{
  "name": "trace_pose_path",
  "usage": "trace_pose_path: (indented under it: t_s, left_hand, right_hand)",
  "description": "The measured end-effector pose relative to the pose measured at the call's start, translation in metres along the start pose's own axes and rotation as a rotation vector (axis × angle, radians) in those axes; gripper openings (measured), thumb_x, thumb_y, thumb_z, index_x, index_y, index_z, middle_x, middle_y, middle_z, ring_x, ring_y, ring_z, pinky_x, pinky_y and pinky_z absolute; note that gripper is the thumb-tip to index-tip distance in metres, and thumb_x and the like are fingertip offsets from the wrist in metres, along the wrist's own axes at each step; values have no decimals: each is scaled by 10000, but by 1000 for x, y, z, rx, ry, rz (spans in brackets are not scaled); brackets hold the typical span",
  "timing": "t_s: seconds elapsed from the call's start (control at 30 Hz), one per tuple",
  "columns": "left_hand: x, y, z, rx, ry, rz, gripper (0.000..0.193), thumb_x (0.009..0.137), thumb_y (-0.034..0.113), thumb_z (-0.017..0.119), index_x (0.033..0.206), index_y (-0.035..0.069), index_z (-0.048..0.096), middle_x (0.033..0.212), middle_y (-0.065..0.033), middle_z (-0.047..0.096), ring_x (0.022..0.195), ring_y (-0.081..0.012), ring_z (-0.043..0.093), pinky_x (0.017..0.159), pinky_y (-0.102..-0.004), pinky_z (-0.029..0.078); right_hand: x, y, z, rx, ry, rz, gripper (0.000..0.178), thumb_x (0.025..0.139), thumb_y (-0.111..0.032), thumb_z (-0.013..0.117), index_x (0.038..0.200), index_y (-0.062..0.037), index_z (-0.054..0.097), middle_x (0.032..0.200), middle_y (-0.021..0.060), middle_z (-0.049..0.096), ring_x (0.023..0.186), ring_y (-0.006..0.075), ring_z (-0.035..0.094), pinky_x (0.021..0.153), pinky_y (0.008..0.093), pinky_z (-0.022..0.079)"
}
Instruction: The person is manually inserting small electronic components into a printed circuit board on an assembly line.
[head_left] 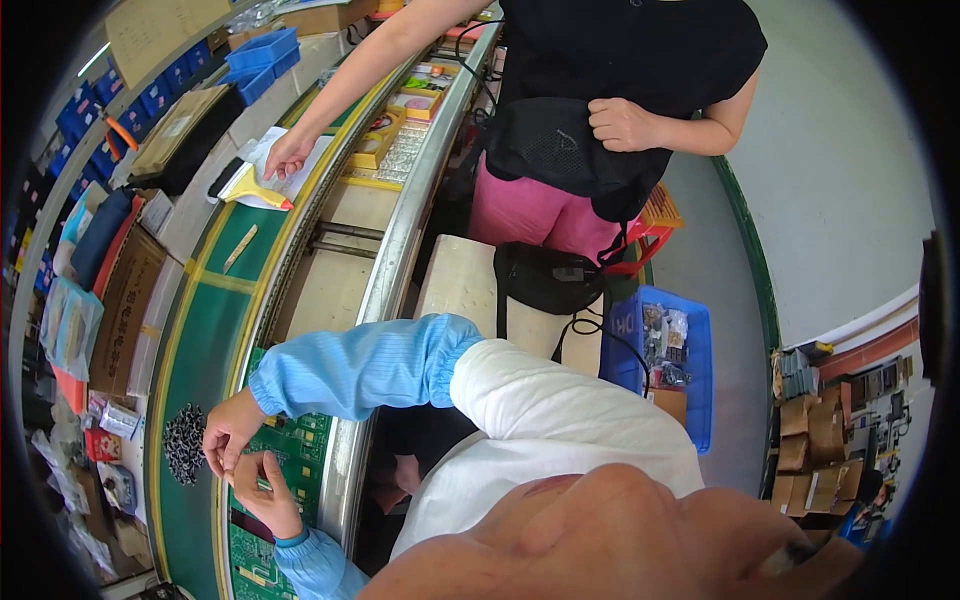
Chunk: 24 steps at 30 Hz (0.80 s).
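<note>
My right hand point(228, 428) and my left hand point(265, 492), both in light blue sleeves, meet fingertip to fingertip over the green belt's edge. They pinch something small between them; it is too small to make out. A green circuit board point(300, 440) lies just under and right of the hands. A heap of small dark parts point(184, 442) sits on the green conveyor belt point(205, 330), just left of my right hand.
Another person in a black top stands ahead, one hand point(288, 155) on white paper by a yellow-handled brush point(252, 186), the other fist point(620, 125) at a waist bag. A white bench point(455, 285) carries a black bag point(545, 278). A blue crate point(695, 385) stands beside it, cardboard boxes point(125, 300) left.
</note>
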<state>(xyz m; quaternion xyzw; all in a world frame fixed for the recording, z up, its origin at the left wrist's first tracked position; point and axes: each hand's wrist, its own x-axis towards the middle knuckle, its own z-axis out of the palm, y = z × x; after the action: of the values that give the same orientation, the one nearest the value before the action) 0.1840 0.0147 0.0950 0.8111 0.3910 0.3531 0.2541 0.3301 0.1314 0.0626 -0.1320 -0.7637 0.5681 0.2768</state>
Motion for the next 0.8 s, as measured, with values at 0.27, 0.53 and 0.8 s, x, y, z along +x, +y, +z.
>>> trace_pose_path:
  t_s: [0.27, 0.53, 0.8]
  left_hand:
    - [4, 3, 1, -12, 22, 52, 245, 931, 166, 631, 754, 1, 590, 632, -62, 494, 629, -190, 413, 890, -390, 356]
    - [3, 7, 1, -49, 35, 70, 226, 929, 155, 638, 770, 0, 599, 676, -62, 519, 627, -188, 421, 810, -365, 356]
    - [3, 10, -1, -40, 24, 90, 218, 936, 148, 635, 783, -3, 597, 702, -73, 535, 686, -202, 439, 778, -367, 363]
  right_hand:
    - [-1, 3, -2, -7, 16, -21, 267, 955, -211, 672, 1182, -74, 695, 1049, 24, 744, 886, 99, 671, 708, 274, 533]
    - [-1, 7, -2, 23, 7, -30, 275, 958, -228, 675, 1183, -72, 695, 1058, 20, 744, 887, 96, 670, 716, 278, 535]
    - [-2, 3, -3, 58, -4, -7, 292, 959, -246, 674, 1198, -80, 695, 1060, 11, 744, 892, 90, 669, 711, 272, 531]
